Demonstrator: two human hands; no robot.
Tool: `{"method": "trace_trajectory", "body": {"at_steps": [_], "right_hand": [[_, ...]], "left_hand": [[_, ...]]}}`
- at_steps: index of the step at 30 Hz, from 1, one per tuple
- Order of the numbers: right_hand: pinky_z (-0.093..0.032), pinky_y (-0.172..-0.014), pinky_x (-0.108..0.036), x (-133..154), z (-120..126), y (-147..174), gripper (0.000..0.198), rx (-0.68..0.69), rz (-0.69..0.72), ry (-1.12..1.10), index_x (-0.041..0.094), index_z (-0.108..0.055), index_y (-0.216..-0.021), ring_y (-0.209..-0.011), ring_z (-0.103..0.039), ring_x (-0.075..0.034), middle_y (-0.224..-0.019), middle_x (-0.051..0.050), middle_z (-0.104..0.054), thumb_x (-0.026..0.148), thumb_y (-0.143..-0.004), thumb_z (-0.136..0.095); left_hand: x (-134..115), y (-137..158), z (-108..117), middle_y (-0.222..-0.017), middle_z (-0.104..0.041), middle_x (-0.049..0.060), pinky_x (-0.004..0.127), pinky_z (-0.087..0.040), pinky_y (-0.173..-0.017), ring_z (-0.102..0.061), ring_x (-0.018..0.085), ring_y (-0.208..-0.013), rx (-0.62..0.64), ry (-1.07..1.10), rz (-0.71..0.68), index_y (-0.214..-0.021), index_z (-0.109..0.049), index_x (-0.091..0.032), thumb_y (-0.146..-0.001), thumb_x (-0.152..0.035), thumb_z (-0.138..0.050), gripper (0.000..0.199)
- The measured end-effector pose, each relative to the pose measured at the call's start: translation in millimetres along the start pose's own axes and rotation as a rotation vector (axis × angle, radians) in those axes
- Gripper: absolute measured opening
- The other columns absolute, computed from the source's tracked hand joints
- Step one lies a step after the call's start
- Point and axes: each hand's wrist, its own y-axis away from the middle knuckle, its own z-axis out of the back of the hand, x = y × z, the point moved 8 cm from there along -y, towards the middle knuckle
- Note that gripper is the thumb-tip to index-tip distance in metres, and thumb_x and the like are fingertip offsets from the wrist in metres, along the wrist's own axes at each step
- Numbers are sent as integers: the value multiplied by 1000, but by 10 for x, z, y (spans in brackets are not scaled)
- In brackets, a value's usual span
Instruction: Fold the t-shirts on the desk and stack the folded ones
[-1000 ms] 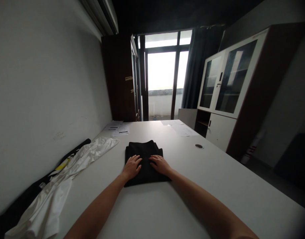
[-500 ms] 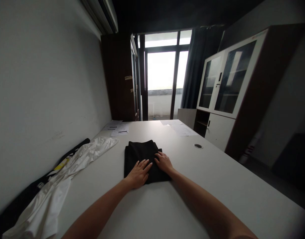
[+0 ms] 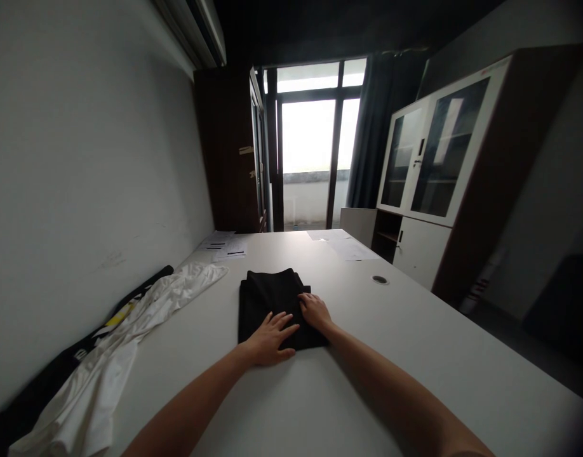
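Observation:
A black garment (image 3: 267,292), folded into a compact, roughly square stack, lies on the white table (image 3: 291,406). My left hand (image 3: 271,339) rests flat on its near edge, fingers spread and the thumb pointing right. On the garment's right side lies my right hand (image 3: 314,310), palm down, with its fingers slightly bent over the cloth. Neither hand grasps the fabric. What kind of garment it is cannot be made out from the folds.
Along the wall at left lie a crumpled white cloth (image 3: 162,308) and a black garment with yellow marks (image 3: 122,313). Paper sheets (image 3: 225,246) and more sheets (image 3: 353,247) sit at the table's far end. A round cable hole (image 3: 380,280) is at right, before a cabinet (image 3: 425,254).
My left hand has shifted slightly right and nearer to me, its fingers and thumb spreading wider. My right hand has barely moved, and the folded garment keeps its shape.

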Motion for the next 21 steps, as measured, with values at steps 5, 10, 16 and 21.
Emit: {"method": "trace_trajectory", "body": {"at_steps": [5,10,16,21], "right_hand": [[-39,-111,-36,25,27,10,36,-7,11,1,25,-71,-128,-130,-57,-26,-138,-6,-67,25,-101,-47],[-38,-111,-36,43,37,17,35,-2,11,-7,26,-71,-127,-129,-57,-25,-137,-6,-67,27,-100,-49],[-38,-111,-36,23,13,19,34,3,10,-17,24,-69,-129,-129,-56,-26,-137,-7,-67,29,-99,-52],[-38,-111,-37,-1,4,18,33,-15,10,-22,25,-69,-128,-129,-56,-26,-136,-7,-68,31,-99,-55]], "left_hand": [[-142,11,133,-159,-45,9,55,-25,-125,-39,32,-147,-132,-59,-34,-152,-49,-30,-96,-51,-63,62],[-269,-40,270,-115,-66,9,43,-46,-103,-59,28,-114,-161,-189,8,-111,-66,-22,-97,-37,-65,21],[-363,-80,229,-107,-67,6,38,-49,-94,-64,24,-103,-103,-300,-67,-105,-60,-20,-100,-33,-65,15],[-388,-65,191,-105,-68,5,35,-53,-85,-69,23,-92,-33,-297,-69,-107,-59,-20,-100,-34,-66,17]]}}
